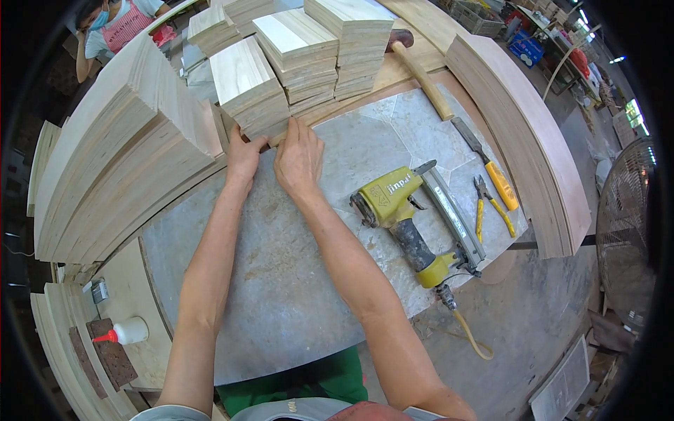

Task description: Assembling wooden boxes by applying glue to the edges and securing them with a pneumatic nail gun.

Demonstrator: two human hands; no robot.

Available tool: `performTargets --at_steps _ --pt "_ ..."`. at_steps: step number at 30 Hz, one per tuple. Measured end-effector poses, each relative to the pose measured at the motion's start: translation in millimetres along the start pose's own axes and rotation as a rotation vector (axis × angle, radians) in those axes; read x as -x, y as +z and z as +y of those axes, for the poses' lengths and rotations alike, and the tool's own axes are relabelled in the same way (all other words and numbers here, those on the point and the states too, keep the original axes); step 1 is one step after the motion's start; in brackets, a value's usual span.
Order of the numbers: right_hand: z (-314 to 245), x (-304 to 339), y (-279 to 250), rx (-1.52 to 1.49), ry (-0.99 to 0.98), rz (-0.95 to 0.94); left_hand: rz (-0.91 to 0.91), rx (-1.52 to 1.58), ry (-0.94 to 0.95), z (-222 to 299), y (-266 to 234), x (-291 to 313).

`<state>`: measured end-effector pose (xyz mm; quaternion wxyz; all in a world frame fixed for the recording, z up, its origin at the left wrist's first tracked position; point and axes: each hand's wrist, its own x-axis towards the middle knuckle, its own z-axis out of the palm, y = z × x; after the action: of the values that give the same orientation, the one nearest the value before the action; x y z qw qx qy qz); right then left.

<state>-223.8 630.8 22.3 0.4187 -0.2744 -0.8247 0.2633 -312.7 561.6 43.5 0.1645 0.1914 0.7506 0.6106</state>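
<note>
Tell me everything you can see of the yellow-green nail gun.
The yellow-green nail gun with a scuffed black grip lies on its side on the stained grey tabletop, between the right forearm and yellow-handled metal pliers. It has a trigger, a long silvery metal-looking magazine and a yellowish hose coupled at its lower end. Neither the left hand nor the right hand touches it.

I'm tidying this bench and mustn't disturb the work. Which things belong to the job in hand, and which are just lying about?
Apparently in the job:
Left hand and right hand, at the foot of the front wood stack
Grey tabletop

Unheld, seemingly lying about:
Green nail gun, though possibly part of it
Hammer
Chisel
Pliers
White bottle
</note>
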Motion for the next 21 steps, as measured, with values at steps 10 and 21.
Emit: performTargets --at_steps 10,21 --pt "-6.4 5.3 5.5 -0.064 -0.016 -0.051 0.045 0.081 0.099 -16.7 -3.9 -4.1" --pt "-8.8 1.0 5.3 -0.028 0.069 -0.031 -0.004 0.152 0.019 -9.7 -3.5 -3.1"
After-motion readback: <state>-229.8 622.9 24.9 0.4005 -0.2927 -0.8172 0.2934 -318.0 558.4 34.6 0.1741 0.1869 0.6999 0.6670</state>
